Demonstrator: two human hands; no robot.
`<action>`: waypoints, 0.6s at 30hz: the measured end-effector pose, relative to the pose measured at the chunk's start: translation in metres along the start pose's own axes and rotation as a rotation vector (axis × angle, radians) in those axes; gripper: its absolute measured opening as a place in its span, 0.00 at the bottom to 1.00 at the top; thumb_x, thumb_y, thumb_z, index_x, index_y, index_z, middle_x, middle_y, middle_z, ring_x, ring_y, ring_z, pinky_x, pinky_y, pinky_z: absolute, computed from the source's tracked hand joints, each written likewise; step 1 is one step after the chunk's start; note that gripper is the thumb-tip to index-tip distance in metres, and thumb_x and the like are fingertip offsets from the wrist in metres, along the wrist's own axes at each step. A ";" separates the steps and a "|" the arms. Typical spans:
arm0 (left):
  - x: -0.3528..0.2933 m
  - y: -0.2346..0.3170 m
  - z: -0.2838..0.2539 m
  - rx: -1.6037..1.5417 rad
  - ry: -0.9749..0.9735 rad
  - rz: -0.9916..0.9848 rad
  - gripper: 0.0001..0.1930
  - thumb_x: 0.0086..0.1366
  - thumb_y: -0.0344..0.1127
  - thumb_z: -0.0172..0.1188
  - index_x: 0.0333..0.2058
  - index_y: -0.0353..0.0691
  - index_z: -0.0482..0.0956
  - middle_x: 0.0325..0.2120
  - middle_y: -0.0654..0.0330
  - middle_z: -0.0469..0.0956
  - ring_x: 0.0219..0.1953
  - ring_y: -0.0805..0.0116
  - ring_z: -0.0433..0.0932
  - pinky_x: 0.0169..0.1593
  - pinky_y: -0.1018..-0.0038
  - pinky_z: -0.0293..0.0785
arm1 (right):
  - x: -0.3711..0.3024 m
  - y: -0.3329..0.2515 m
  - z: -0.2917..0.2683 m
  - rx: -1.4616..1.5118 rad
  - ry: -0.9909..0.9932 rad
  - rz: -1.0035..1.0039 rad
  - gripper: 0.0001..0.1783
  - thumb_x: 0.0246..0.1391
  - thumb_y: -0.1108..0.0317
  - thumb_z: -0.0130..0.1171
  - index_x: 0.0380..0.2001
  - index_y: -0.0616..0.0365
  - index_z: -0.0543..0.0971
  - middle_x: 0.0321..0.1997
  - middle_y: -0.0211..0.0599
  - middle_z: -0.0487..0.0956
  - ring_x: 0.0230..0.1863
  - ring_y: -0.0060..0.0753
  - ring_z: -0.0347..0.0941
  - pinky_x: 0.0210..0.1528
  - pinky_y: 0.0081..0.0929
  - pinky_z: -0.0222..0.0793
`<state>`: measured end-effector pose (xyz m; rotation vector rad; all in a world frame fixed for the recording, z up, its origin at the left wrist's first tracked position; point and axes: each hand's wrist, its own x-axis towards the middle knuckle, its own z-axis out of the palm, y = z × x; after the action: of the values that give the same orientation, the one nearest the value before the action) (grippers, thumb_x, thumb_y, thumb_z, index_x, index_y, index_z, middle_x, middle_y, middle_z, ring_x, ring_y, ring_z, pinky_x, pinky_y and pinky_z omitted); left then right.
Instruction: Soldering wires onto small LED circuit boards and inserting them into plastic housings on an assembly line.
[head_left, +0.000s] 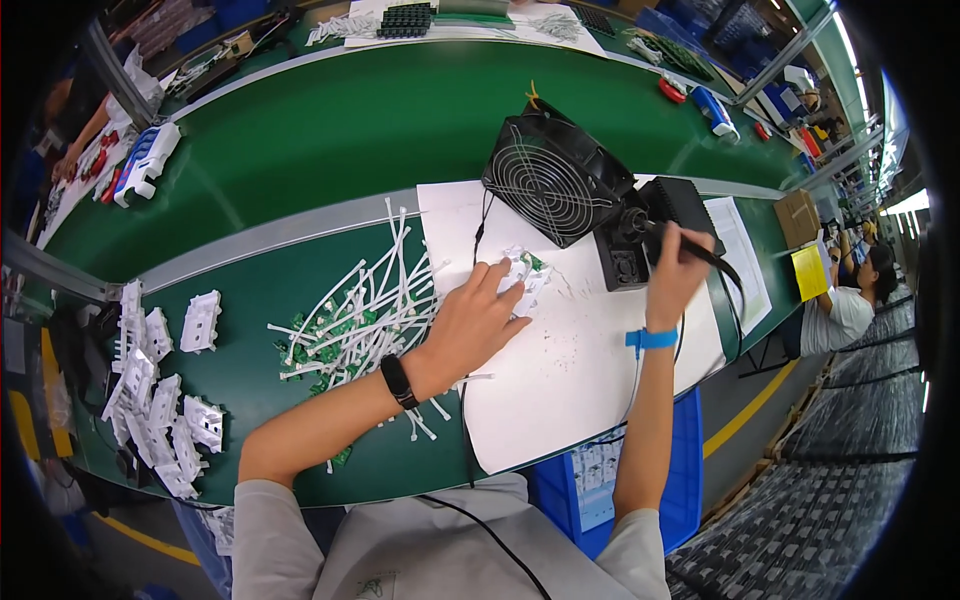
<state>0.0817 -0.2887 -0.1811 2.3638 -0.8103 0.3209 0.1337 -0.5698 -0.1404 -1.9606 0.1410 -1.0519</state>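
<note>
Left hand [480,315]: fingers laid over the white housing [530,284], the closer hand to it; whether pinching, cannot tell.
White housing: on white sheet [560,400], left of the right hand [680,275] — partly covered, long axis unclear.
Right hand: closed round black pen-like tool [714,259], front end leftward, at black stand [625,265].
Black fan [550,180]: far side.

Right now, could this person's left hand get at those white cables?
Probably yes. The white cables lie right beside the left hand, with nothing visible standing between them. It would likely just have to leave the white plastic part at its fingers.
</note>
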 end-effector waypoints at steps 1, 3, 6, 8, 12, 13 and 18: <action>0.000 0.001 0.000 -0.006 0.004 -0.007 0.21 0.61 0.42 0.71 0.48 0.35 0.83 0.56 0.48 0.74 0.54 0.52 0.74 0.48 0.66 0.80 | 0.000 0.007 0.009 0.146 -0.095 0.070 0.09 0.66 0.70 0.63 0.37 0.62 0.74 0.31 0.31 0.72 0.32 0.19 0.67 0.37 0.21 0.65; 0.001 0.003 0.001 -0.018 -0.003 -0.002 0.21 0.61 0.42 0.70 0.48 0.34 0.83 0.56 0.47 0.74 0.55 0.52 0.73 0.49 0.65 0.80 | -0.005 0.023 0.023 0.090 -0.053 0.019 0.09 0.66 0.70 0.63 0.36 0.62 0.74 0.29 0.29 0.73 0.31 0.17 0.66 0.36 0.19 0.65; -0.001 0.000 0.001 -0.018 -0.002 0.010 0.21 0.62 0.40 0.70 0.50 0.34 0.82 0.57 0.47 0.73 0.57 0.50 0.72 0.52 0.64 0.79 | -0.009 0.018 0.024 -0.004 -0.075 0.040 0.09 0.65 0.70 0.65 0.37 0.63 0.75 0.28 0.29 0.74 0.30 0.16 0.66 0.34 0.17 0.64; -0.002 0.000 0.001 -0.019 0.005 0.031 0.22 0.62 0.39 0.69 0.51 0.33 0.81 0.57 0.47 0.73 0.57 0.50 0.71 0.54 0.64 0.78 | -0.008 0.014 0.023 -0.026 -0.068 0.022 0.10 0.64 0.69 0.65 0.37 0.64 0.75 0.28 0.29 0.74 0.29 0.16 0.66 0.33 0.17 0.63; -0.003 0.004 0.003 -0.051 0.001 0.053 0.22 0.60 0.35 0.68 0.51 0.31 0.79 0.59 0.46 0.70 0.60 0.49 0.69 0.58 0.63 0.76 | -0.009 0.008 0.016 0.009 -0.132 0.099 0.15 0.60 0.68 0.70 0.43 0.63 0.76 0.28 0.28 0.75 0.28 0.17 0.66 0.32 0.17 0.61; -0.003 0.005 0.003 -0.035 0.017 0.074 0.22 0.60 0.34 0.68 0.51 0.31 0.78 0.59 0.45 0.70 0.61 0.49 0.69 0.59 0.63 0.75 | -0.011 0.004 0.015 0.042 -0.144 0.148 0.18 0.59 0.67 0.71 0.45 0.63 0.76 0.27 0.28 0.75 0.27 0.17 0.65 0.31 0.17 0.61; -0.003 0.005 -0.004 0.068 0.050 0.169 0.21 0.58 0.28 0.60 0.50 0.23 0.78 0.58 0.39 0.71 0.62 0.47 0.67 0.65 0.65 0.71 | -0.045 -0.003 0.000 -0.037 -0.091 0.217 0.15 0.60 0.68 0.69 0.40 0.61 0.73 0.21 0.24 0.68 0.25 0.15 0.62 0.28 0.18 0.57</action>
<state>0.0765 -0.2883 -0.1771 2.3441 -0.9922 0.4825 0.1040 -0.5476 -0.1661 -1.9725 0.3179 -0.8224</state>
